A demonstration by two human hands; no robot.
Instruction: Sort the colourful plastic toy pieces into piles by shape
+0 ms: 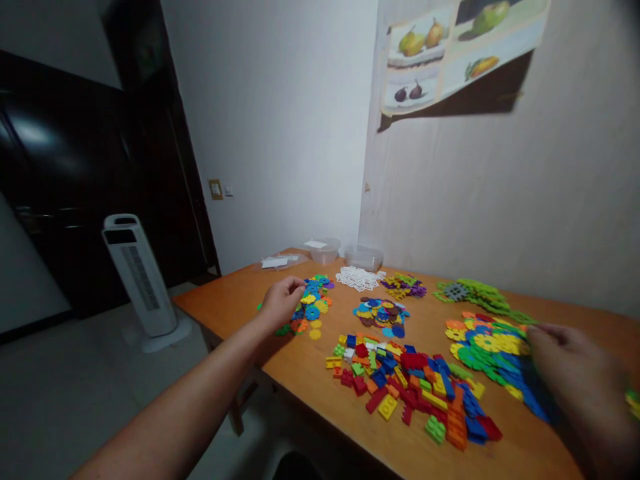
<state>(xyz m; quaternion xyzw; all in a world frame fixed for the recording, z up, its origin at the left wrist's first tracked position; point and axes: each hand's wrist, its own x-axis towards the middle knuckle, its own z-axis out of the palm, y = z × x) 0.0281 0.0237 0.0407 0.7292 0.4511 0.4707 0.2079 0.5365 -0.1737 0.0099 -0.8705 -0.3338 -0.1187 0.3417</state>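
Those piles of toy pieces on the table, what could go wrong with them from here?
The building bricks spread toward the table's front edge, so a brushed one might drop off. They also lie close to the nearer flower discs by the right hand, so those piles could mix. The left hand might scatter the farther flower discs beside it.

The light is dim. A fruit poster (463, 57) hangs on the pale wall (475, 200). A white tower unit (143, 287) stands on grey floor (85, 387) near a dark door (65, 167). The surface (240, 290) is orange-brown.
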